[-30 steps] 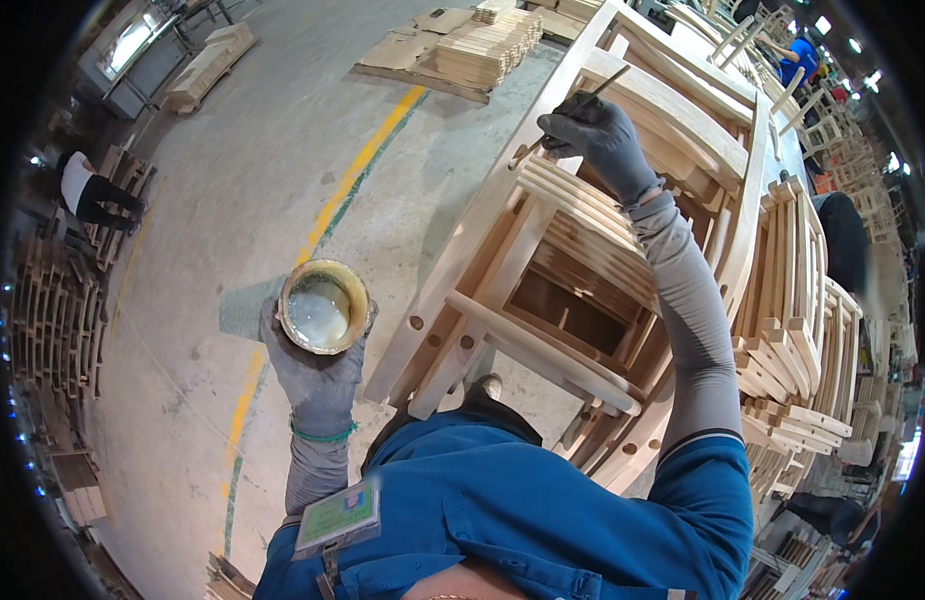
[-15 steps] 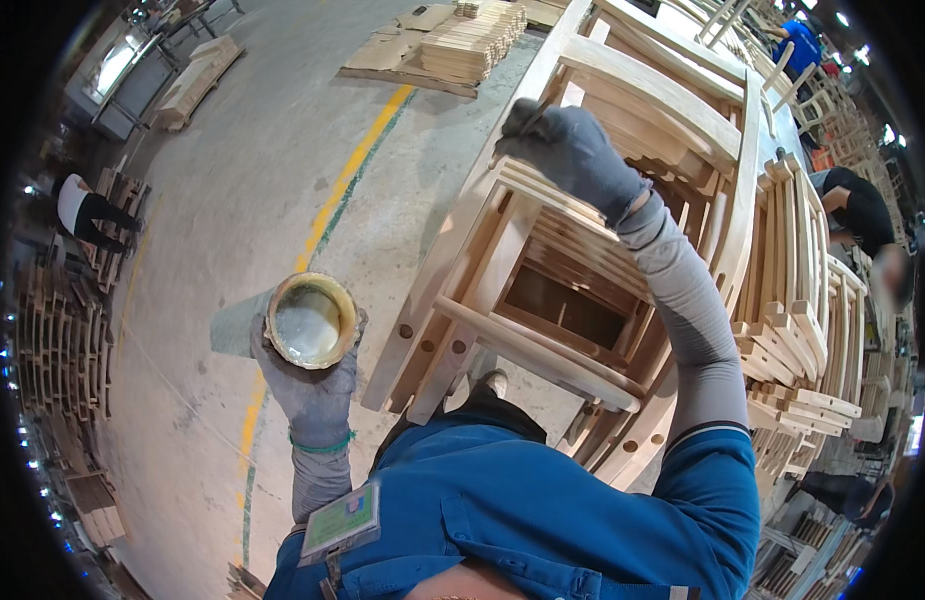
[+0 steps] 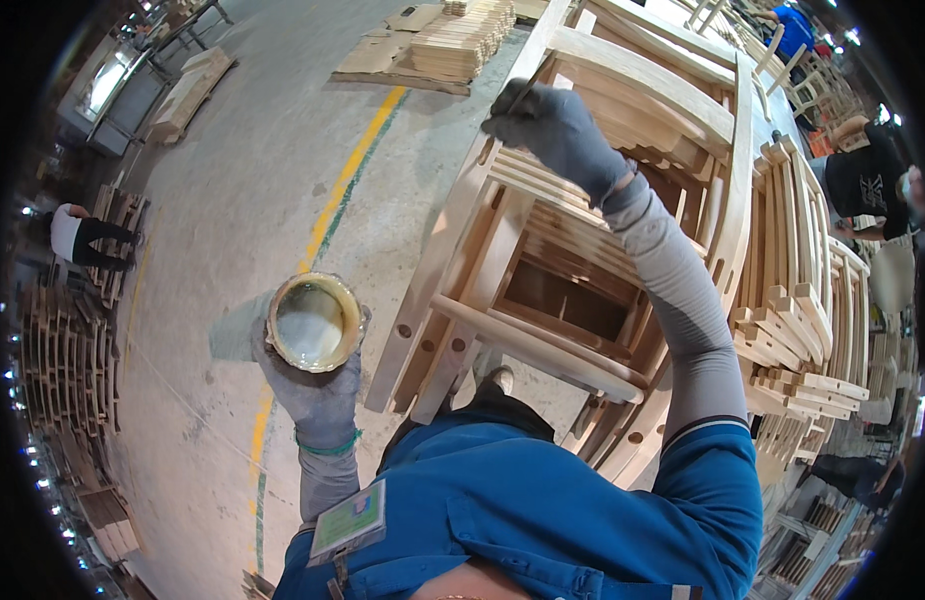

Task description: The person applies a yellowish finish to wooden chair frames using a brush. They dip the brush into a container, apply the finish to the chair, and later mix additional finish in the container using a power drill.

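1. While the left hand (image 3: 317, 390) cupped the round pot (image 3: 312, 324) from below and behind, its gloved fingers wrapped close about the wall, the mouth faced up and a pale liquid (image 3: 310, 335) showed inside.

2. The pot was out over the concrete floor (image 3: 212, 200), beyond the left edge of the wooden frame (image 3: 542, 347) and well apart from it, near the yellow line (image 3: 357, 165); nothing but the hand appeared to carry it.

3. The right hand (image 3: 554, 130) had its fingers pinched narrow on a thin stick (image 3: 535, 82), one end of which rose above the glove.

4. That hand was over the left rail (image 3: 441, 252) of the frame, just above the corner where the row of slats (image 3: 572, 250) began, beside a slot (image 3: 485, 152) in the wood. From where I stood, the glove hid the stick's lower end, so I could not tell whether it touched.

5. To my eye, the step in hand was working the stick at that slot, probably with some of the liquid.

6. The next move, I judged, called for a light, steady pinch and a tip lined up with the slot, the pot meanwhile held level and clear of the rail so nothing spilled.
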Demonstrator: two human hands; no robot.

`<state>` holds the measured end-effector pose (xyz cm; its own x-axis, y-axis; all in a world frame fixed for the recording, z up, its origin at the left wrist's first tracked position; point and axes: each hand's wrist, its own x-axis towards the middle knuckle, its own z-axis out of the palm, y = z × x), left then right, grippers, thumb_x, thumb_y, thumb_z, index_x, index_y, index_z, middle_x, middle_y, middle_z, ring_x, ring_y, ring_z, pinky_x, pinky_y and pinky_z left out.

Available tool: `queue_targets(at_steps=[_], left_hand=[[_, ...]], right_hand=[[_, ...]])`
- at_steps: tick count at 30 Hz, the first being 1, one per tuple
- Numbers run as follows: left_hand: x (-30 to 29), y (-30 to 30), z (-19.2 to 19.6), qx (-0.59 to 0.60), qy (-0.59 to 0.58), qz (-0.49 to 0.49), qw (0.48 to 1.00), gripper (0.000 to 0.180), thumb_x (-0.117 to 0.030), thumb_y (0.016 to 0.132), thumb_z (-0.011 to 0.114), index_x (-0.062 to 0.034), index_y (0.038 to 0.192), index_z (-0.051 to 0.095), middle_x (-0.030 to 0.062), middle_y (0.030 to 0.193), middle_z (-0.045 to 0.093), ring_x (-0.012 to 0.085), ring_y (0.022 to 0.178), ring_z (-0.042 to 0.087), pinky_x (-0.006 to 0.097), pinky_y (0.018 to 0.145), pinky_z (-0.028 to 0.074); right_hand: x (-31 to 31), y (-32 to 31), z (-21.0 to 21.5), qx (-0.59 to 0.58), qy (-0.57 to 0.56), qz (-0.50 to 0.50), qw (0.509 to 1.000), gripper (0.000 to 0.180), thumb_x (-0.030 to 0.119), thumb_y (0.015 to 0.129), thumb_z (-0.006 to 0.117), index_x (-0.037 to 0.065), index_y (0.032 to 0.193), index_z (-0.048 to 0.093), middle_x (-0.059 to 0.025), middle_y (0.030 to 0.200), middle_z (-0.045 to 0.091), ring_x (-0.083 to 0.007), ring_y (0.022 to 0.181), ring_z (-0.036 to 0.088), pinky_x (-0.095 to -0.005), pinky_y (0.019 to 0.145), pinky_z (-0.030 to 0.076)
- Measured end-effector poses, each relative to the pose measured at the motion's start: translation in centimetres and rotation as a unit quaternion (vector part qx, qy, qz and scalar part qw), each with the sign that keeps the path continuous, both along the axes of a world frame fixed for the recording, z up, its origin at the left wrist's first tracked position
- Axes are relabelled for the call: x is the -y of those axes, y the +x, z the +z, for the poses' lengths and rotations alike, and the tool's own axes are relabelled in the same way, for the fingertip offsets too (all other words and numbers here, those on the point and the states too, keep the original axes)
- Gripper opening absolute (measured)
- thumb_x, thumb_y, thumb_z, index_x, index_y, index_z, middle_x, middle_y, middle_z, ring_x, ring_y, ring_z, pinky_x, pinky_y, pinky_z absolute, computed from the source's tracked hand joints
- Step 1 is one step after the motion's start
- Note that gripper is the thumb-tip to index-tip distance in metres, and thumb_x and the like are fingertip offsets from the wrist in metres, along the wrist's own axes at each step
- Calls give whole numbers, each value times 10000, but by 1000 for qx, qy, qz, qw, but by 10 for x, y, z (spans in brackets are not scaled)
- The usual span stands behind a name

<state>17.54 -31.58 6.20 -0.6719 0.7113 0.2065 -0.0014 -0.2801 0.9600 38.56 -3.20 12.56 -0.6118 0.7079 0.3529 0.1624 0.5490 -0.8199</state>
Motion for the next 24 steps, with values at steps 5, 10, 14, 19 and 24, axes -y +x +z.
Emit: queue_targets(at_steps=[5, 10, 14, 19, 24], left_hand=[[-15, 8, 6, 12, 37, -68, 997, 724, 1, 686, 673, -75, 1308, 311, 114, 1290, 395, 251, 1195, 421, 380, 1018, 405], [-37, 18, 29, -251, 71, -97, 961, 631, -45, 763, 659, -61, 1301, 331, 95, 1276, 418, 228, 1198, 427, 398, 1010, 406], [-45, 40, 39, 300, 173, -261, 901, 559, -212, 826, 590, -54, 1303, 344, 136, 1279, 435, 250, 1183, 451, 396, 1023, 388], [-49, 53, 45, 319, 107, -245, 909, 717, -596, 851, 348, -41, 1305, 364, 200, 1265, 455, 318, 1198, 442, 440, 1032, 351], [-50, 52, 50, 287, 179, -325, 883, 732, -554, 820, 414, -27, 1323, 341, 191, 1262, 462, 305, 1184, 465, 416, 1022, 363]], right_hand=[[-8, 18, 8, -148, -112, -12, 983, 134, 44, 796, 644, -44, 884, 597, -92, 764, 642, -146, 753, 636, -251, 710, 532], [82, 21, 56, -166, -57, -95, 980, 130, 51, 826, 604, -49, 909, 598, -117, 813, 652, -159, 742, 644, -275, 725, 544], [168, 19, 48, -243, -5, 21, 970, 141, 102, 844, 626, -21, 910, 607, -136, 936, 655, -181, 857, 663, -244, 698, 572], [227, 12, 25, -211, -56, -66, 974, 195, -123, 759, 634, -35, 919, 565, -153, 961, 643, -179, 880, 638, -269, 746, 550], [242, 4, 19, -312, -51, -108, 943, 201, -108, 800, 600, -22, 962, 518, -195, 1001, 624, -200, 878, 638, -287, 729, 552]])
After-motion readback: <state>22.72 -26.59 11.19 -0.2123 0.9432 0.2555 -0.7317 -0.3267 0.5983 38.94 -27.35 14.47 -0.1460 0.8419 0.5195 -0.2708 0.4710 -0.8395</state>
